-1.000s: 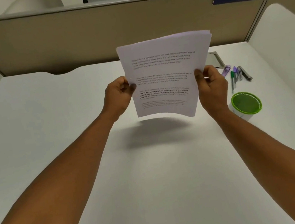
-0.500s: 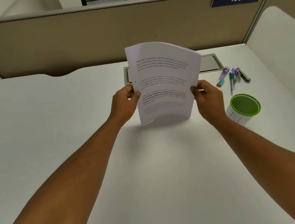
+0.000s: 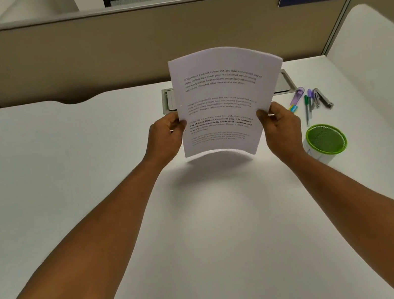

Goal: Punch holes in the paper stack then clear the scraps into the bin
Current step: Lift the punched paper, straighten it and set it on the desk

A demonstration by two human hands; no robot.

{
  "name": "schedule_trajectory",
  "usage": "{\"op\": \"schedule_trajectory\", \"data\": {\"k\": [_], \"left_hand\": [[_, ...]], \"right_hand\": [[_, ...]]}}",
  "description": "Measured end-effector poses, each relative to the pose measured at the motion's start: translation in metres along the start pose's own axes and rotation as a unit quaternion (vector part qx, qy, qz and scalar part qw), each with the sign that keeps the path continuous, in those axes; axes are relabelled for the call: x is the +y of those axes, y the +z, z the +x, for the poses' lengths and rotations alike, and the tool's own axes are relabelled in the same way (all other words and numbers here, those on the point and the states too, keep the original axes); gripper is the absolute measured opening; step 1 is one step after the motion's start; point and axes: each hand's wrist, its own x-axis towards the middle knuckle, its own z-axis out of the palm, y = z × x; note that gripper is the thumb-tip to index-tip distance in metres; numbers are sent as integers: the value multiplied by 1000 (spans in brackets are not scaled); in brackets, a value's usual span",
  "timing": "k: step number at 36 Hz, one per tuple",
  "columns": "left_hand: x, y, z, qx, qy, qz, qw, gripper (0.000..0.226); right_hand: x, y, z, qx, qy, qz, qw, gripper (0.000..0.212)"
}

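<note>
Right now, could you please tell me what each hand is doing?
Left hand: closed, gripping the left edge of the paper stack, held above the desk.
Right hand: closed, gripping the stack's right edge.

Paper stack (image 3: pixel 222 103) lifted off desk (image 3: pixel 64 171) again; bottom edge now clear

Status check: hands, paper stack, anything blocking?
Left hand and right hand each grip a side of the paper stack. Stack upright, bowed, above the desk. Green bin at right, unobstructed.
</note>
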Motion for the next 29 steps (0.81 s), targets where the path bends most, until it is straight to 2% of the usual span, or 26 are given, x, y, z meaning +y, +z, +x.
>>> {"op": "schedule_trajectory", "data": {"k": [6,11,15,22,29], "left_hand": [[-10,7,-6,-41,-19,41,998,31],[-15,15,-7,-2,-33,35,999,27],[-19,-3,13,63,-39,33,997,22],[-19,-23,22,135,-43,-29,989,6],[-37,-61,33,182,-64,-50,980,13]], "right_hand": [[21,6,-7,-68,3,-79,995,20],[30,4,-6,-62,9,-91,994,19],[8,18,19,-46,-12,-64,997,20],[-20,32,27,-42,-13,11,999,18],[-52,77,40,-56,44,101,992,19]]}}
